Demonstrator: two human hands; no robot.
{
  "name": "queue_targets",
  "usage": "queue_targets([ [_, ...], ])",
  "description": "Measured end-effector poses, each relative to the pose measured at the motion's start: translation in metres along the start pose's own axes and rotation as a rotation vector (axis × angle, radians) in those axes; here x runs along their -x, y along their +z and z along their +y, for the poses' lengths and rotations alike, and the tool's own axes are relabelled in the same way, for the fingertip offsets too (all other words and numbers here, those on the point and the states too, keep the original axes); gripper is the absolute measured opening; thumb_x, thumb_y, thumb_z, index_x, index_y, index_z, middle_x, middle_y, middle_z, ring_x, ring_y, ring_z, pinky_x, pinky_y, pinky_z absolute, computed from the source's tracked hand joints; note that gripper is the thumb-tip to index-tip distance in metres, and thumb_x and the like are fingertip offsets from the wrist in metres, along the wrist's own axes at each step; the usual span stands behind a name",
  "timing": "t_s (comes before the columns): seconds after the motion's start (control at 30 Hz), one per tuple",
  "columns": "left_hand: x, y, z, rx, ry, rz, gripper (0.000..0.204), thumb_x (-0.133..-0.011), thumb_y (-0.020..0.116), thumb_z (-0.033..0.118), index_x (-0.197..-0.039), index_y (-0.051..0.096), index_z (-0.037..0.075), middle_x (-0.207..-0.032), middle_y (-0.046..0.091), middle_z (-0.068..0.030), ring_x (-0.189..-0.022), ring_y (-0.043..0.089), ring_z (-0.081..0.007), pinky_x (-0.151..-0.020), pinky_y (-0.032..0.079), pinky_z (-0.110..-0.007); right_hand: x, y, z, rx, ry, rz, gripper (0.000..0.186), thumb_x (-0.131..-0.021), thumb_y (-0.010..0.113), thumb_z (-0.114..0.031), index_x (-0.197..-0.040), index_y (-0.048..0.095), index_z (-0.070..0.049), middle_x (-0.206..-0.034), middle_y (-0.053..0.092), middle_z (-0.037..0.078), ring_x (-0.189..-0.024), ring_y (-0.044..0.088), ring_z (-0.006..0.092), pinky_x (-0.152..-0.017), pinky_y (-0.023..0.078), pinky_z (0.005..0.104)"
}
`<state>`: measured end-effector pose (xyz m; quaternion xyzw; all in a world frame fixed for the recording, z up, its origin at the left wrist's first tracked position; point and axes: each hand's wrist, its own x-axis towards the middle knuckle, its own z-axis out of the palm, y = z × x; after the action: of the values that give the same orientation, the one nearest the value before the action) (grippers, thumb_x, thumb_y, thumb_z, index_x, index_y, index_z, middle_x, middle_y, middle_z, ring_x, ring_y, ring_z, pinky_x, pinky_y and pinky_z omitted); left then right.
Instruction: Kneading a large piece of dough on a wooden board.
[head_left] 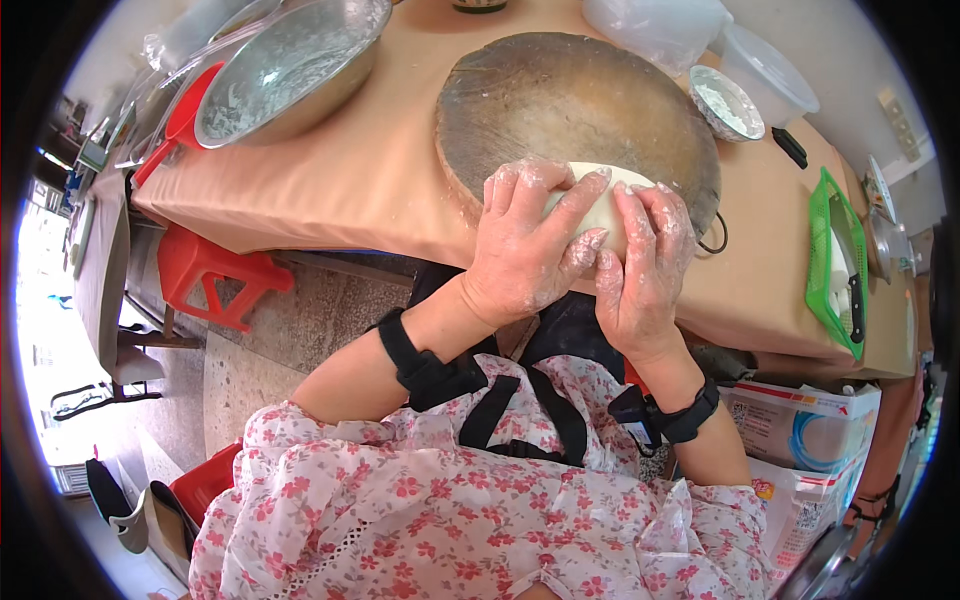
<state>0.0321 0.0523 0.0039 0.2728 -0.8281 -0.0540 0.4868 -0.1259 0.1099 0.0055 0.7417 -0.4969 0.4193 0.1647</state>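
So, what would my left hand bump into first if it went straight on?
The dough: your left hand is touching it. Beyond that, probably the board, though depth is unclear.

"How much of the white dough (600, 207) can you see?"

"Just a pale patch. The left hand (525, 240) and right hand (645, 255) cover its sides, and its underside is hidden."

"And the wooden board (560, 110)?"

"The hands hide part of its near rim."

"Anything cut off?"

"On the far side, the metal bowl (335, 100) and the dark container (478, 5); on the near side, the floral shirt (430, 530). That shirt partly hides a red object (208, 482) at near left, so I can't name it."

"The carton (805, 425) at right?"

"Its print is too small to read."
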Motion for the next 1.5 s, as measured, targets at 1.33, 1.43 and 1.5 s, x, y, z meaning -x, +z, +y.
queue_targets([
  [1.33, -0.024, 0.024, -0.031, -0.031, -0.068, 0.04, 0.034, -0.09, 0.057, 0.026, -0.12, 0.06, 0.009, -0.109, 0.059, -0.0119, -0.101, 0.055, -0.0314, -0.089, 0.041, -0.045, -0.047, 0.024, 0.03, -0.013, 0.138, -0.107, 0.036, -0.09, 0.054, -0.023, -0.12, 0.062, -0.005, -0.12, 0.061, 0.016, -0.11, 0.057, 0.0366, -0.093, 0.042, 0.0474],
  [1.43, -0.046, 0.028, -0.042, -0.022, -0.238, -0.116, 0.031, -0.097, 0.048, 0.025, -0.119, 0.062, 0.007, -0.111, 0.062, -0.0162, -0.103, 0.055, -0.0374, -0.091, 0.043, -0.045, -0.071, 0.034, 0.052, -0.151, 0.31, -0.207, 0.036, -0.092, 0.051, -0.027, -0.111, 0.069, -0.003, -0.112, 0.066, 0.021, -0.104, 0.062, 0.0398, -0.089, 0.048, 0.0462],
  [1.5, -0.057, 0.034, -0.05, -0.006, -0.253, -0.118, 0.031, -0.099, 0.046, 0.026, -0.117, 0.064, 0.008, -0.108, 0.064, -0.016, -0.104, 0.055, -0.0381, -0.091, 0.044, -0.046, -0.08, 0.038, 0.064, -0.235, 0.455, -0.269, 0.038, -0.093, 0.05, -0.032, -0.105, 0.072, -0.004, -0.109, 0.067, 0.021, -0.102, 0.062, 0.0407, -0.088, 0.049, 0.0458],
])
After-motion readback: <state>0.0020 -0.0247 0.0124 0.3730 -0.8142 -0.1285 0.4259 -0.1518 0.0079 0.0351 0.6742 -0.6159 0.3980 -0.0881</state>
